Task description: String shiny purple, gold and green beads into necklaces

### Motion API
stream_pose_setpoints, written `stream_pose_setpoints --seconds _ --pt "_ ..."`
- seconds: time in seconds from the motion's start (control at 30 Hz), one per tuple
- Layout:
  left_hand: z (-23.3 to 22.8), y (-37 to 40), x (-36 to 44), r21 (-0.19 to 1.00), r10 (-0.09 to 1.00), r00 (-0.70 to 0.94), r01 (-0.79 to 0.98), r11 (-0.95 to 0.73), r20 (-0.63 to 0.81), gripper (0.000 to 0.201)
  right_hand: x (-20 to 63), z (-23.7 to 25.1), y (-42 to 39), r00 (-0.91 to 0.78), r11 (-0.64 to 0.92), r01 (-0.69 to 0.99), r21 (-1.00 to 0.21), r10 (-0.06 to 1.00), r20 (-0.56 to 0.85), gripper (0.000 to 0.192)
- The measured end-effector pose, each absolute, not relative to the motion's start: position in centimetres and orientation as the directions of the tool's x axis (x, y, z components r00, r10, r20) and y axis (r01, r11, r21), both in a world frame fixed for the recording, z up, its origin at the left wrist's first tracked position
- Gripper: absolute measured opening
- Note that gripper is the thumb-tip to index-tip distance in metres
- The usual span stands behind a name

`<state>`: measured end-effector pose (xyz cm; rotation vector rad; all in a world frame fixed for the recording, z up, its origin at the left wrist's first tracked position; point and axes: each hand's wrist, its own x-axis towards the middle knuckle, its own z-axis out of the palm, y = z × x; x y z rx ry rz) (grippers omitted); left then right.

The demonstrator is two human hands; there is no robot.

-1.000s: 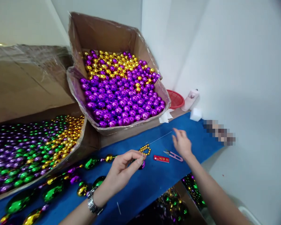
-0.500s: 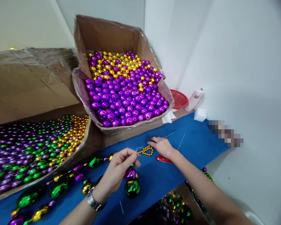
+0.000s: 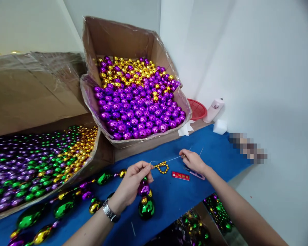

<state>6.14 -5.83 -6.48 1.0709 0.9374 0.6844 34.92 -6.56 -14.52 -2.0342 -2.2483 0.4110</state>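
My left hand (image 3: pixel 133 181), with a watch on its wrist, is closed in a pinch on the end of a bead strand. Beside its fingertips a loop of small gold beads (image 3: pixel 163 167) lies on the blue cloth. Under the hand are purple and gold beads and a large green ball (image 3: pixel 146 207). My right hand (image 3: pixel 191 160) pinches a thin white thread (image 3: pixel 173 159), pulled nearly straight between the two hands. Just below the right hand lie purple-handled snips (image 3: pixel 197 175), partly covered by it, and a red packet (image 3: pixel 180 176).
A cardboard box (image 3: pixel 146 139) of purple and gold balls stands at the back. Another box (image 3: pixel 106 152) with smaller beads is at left. A large bead garland (image 3: pixel 64 206) lies front left. A red basket (image 3: pixel 197 109), a pink bottle (image 3: pixel 213 110) and a white block (image 3: pixel 220 126) are back right.
My right hand has moved right, away from the gold bead loop, drawing the thread out. The snips now show below it. My left hand has stayed nearly in place.
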Motion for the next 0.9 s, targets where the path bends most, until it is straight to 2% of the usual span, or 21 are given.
stream_pose_setpoints --seconds 0.1,0.2,0.3,0.4,0.5,0.6,0.73,0.83,0.9 --pt "-6.3 -5.5 6.3 0.930 0.842 0.452 -0.065 0.361 -0.295 0.023 37.2 -13.2 -7.6 -0.101 0.052 0.961 -0.273 0.981 -0.166 0.020" --pt "-6.2 -5.2 6.3 0.914 0.834 0.449 -0.083 0.397 -0.321 0.022 38.1 -10.8 -8.6 -0.158 0.085 0.943 -0.323 0.965 -0.208 0.019" --pt "-6.1 -4.9 6.3 0.904 0.821 0.466 -0.093 0.417 -0.330 0.023 37.3 -7.2 -9.8 -0.300 0.179 0.880 -0.440 0.927 -0.223 0.024" --pt "-5.7 -4.6 6.8 0.931 0.831 0.475 -0.062 0.360 -0.290 0.024 35.0 -2.9 -10.9 -0.423 0.246 0.798 -0.550 0.879 -0.220 0.028" --pt "-4.9 -4.5 7.8 0.959 0.836 0.481 0.039 0.282 -0.266 0.025 32.0 0.5 -11.4 -0.561 0.384 0.686 -0.618 0.820 -0.114 0.027" --pt "-4.3 -4.7 8.8 0.970 0.803 0.545 0.139 0.197 -0.241 0.026 29.6 1.8 -10.8 -0.614 0.524 0.688 -0.503 0.789 -0.019 0.028" --pt "-4.4 -5.1 9.2 0.970 0.698 0.674 0.185 0.158 -0.243 0.028 28.2 1.4 -9.0 -0.581 0.569 0.765 -0.303 0.812 0.059 0.027" --pt "-4.9 -5.4 8.8 0.962 0.649 0.713 0.154 0.224 -0.265 0.031 28.2 0.6 -7.7 -0.558 0.571 0.784 -0.241 0.820 0.127 0.025" --pt "-5.0 -5.4 8.5 0.965 0.631 0.731 0.161 0.208 -0.258 0.033 28.3 0.3 -7.0 -0.533 0.558 0.800 -0.221 0.830 0.166 0.026"
